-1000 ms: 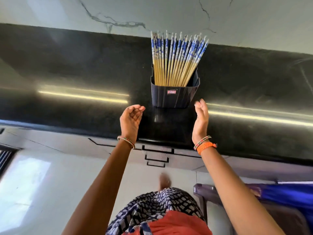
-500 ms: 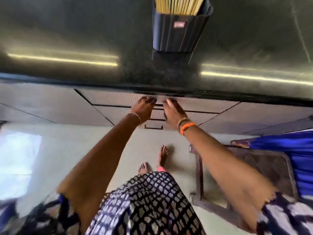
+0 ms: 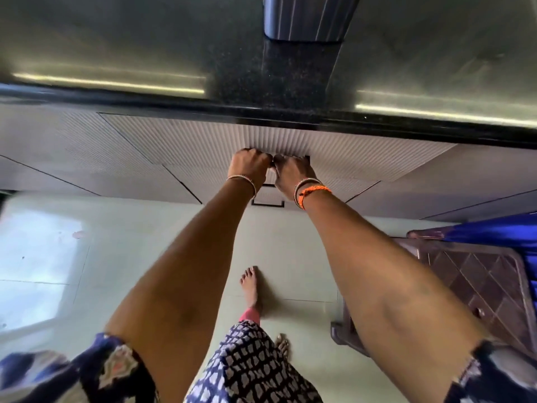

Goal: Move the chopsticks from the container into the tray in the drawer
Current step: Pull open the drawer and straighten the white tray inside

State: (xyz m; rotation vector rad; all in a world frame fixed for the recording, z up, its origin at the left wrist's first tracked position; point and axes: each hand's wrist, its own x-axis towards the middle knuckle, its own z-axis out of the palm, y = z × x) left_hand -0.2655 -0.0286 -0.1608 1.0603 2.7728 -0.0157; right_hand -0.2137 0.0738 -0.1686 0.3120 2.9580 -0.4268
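Note:
The dark container (image 3: 308,18) stands on the black countertop (image 3: 145,48) at the top edge of the view; only its lower part shows and the chopsticks are out of frame. Below the counter edge is the top drawer (image 3: 174,138), a ribbed white front, closed. My left hand (image 3: 250,167) and my right hand (image 3: 292,173) sit side by side with fingers curled over the drawer's dark handle (image 3: 305,157), of which only the right end shows. The tray is hidden inside the drawer.
A second drawer handle (image 3: 267,202) shows just below my wrists. A brown plastic stool (image 3: 479,286) with blue cloth (image 3: 494,231) stands on the pale floor at the right. My bare feet (image 3: 251,289) stand under the drawers.
Both hands dropped from beside the container to the drawer front, then closed on the top drawer's handle. My view tilted down, so the chopsticks left the frame.

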